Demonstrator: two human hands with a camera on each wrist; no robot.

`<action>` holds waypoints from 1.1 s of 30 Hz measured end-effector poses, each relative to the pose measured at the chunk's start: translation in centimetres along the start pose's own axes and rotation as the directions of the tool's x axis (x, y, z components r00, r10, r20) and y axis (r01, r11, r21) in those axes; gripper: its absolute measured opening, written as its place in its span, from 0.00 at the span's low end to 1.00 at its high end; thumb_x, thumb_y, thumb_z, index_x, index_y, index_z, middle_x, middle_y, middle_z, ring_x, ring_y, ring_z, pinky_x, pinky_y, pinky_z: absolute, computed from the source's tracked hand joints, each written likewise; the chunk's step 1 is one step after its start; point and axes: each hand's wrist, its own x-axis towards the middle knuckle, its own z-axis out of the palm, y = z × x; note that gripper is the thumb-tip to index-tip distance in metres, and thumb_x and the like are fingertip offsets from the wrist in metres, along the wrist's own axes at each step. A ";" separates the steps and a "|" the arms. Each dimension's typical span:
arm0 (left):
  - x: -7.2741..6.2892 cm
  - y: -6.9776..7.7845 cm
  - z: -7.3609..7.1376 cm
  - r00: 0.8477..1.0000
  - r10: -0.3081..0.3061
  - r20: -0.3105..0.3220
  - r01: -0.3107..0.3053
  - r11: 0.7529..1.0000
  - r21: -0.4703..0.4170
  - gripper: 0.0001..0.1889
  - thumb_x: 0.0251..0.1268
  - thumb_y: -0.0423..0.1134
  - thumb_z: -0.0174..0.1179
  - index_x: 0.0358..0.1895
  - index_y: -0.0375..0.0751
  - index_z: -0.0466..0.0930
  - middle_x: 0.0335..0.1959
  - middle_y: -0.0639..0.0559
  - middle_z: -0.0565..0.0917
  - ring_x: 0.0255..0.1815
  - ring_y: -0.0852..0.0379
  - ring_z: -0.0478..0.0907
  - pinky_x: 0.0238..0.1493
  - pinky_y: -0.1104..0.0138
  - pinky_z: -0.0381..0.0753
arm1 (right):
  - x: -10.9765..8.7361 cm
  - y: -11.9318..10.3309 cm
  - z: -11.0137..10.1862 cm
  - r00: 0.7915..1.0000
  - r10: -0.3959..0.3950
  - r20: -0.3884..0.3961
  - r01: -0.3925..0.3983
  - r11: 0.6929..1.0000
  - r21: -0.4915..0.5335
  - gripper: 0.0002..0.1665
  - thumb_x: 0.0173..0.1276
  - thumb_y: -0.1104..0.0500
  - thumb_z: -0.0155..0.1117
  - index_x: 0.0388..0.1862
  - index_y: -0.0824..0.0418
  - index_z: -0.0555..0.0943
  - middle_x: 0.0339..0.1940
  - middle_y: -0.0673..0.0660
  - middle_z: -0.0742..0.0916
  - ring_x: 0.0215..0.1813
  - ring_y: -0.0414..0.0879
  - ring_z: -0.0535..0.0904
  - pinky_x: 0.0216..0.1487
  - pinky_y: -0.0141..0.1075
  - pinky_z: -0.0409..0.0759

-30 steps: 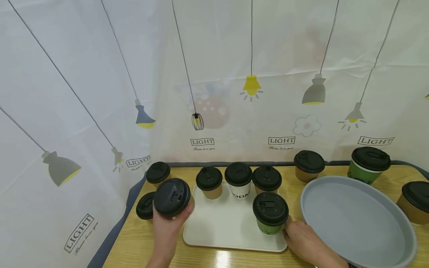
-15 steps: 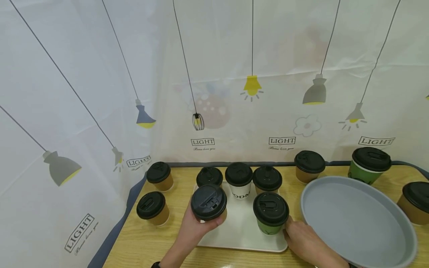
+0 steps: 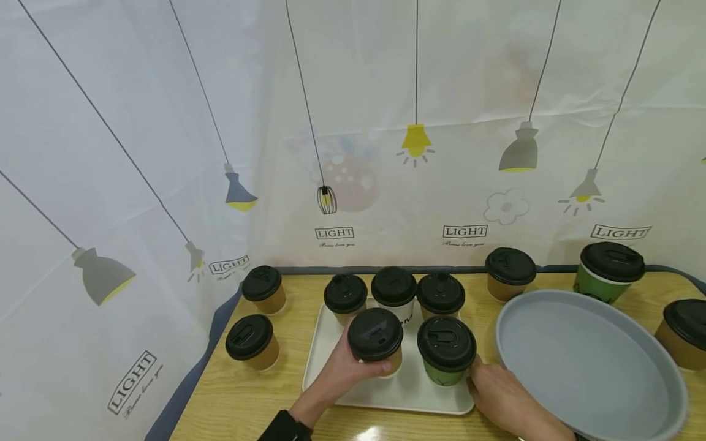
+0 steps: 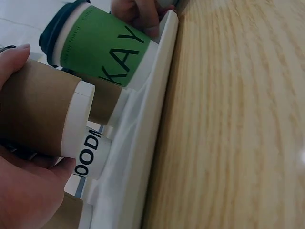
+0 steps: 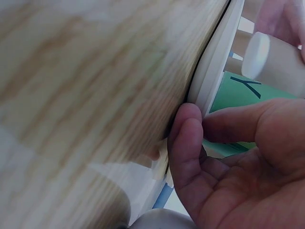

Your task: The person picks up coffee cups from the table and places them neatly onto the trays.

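Note:
My left hand grips a brown paper coffee cup with a black lid, upright over the front middle of the white tray. In the left wrist view, the white base of that brown cup hangs above the tray surface. My right hand pinches the tray's front right corner; the thumb and fingers meet at the tray rim in the right wrist view. Beside that hand a green lidded cup stands on the tray. Behind it are a white cup and two brown cups, partly hidden.
Two brown lidded cups stand on the wooden table left of the tray. A round grey tray lies at right, with a brown cup, a large green cup and another brown cup around it. A printed curtain hangs behind.
My left hand has carried the brown cup rightward from beside the tray's left edge to over its middle. My right hand has stayed at the tray corner.

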 end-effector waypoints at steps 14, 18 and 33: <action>0.5 -1.8 0.3 0.999 -0.037 0.027 0.036 0.998 0.043 0.46 0.52 0.32 0.79 0.73 0.50 0.61 0.69 0.51 0.75 0.72 0.50 0.69 0.76 0.45 0.54 | -0.1 0.1 0.0 1.000 -0.019 -0.021 0.019 1.000 0.005 0.05 0.72 0.67 0.63 0.42 0.67 0.75 0.28 0.61 0.85 0.32 0.54 0.84 0.29 0.50 0.81; 0.6 -2.0 0.5 0.998 -0.053 0.034 0.051 0.997 0.057 0.47 0.52 0.32 0.79 0.74 0.51 0.61 0.69 0.51 0.75 0.72 0.51 0.68 0.77 0.43 0.52 | -0.1 0.2 0.1 0.999 -0.027 -0.019 0.027 1.000 0.007 0.05 0.72 0.67 0.63 0.42 0.67 0.75 0.28 0.61 0.85 0.32 0.54 0.84 0.30 0.50 0.81; 0.8 -2.4 0.9 0.996 -0.065 0.059 0.062 0.997 0.042 0.50 0.48 0.28 0.79 0.75 0.49 0.59 0.69 0.51 0.75 0.72 0.51 0.69 0.77 0.47 0.52 | -0.1 0.1 0.1 0.999 -0.031 -0.036 0.031 1.000 0.002 0.05 0.71 0.68 0.63 0.40 0.66 0.75 0.28 0.63 0.86 0.33 0.57 0.86 0.30 0.51 0.82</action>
